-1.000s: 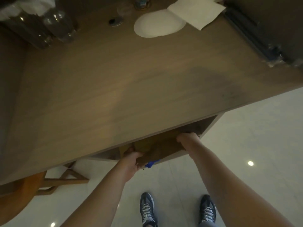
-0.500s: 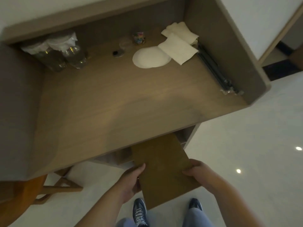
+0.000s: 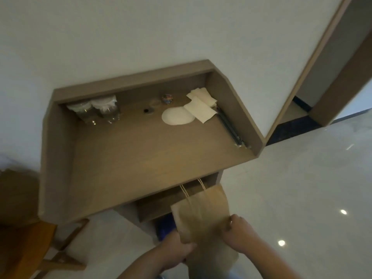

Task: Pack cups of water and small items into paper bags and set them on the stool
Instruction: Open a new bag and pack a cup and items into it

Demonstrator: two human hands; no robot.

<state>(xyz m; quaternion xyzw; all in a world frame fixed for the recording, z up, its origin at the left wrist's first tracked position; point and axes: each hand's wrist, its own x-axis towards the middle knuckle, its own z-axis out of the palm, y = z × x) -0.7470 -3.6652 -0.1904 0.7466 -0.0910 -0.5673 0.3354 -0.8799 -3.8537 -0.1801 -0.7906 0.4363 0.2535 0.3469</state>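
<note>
While the left hand [image 3: 177, 251] and right hand [image 3: 240, 231] grip the folded paper bag [image 3: 203, 216] by its sides, the handles [image 3: 186, 193] beyond the fingers [image 3: 233, 219] sit near the table [image 3: 141, 158] edge; they could snag and tear.

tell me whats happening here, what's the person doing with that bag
A person holds a flat brown paper bag with twisted handles in both hands, low in front of the wooden desk. The left hand grips its near left edge; the right hand pinches its right edge. The bag is folded flat, not yet opened. The covered clear glass cups stand at the desk's back left corner, untouched.
</note>
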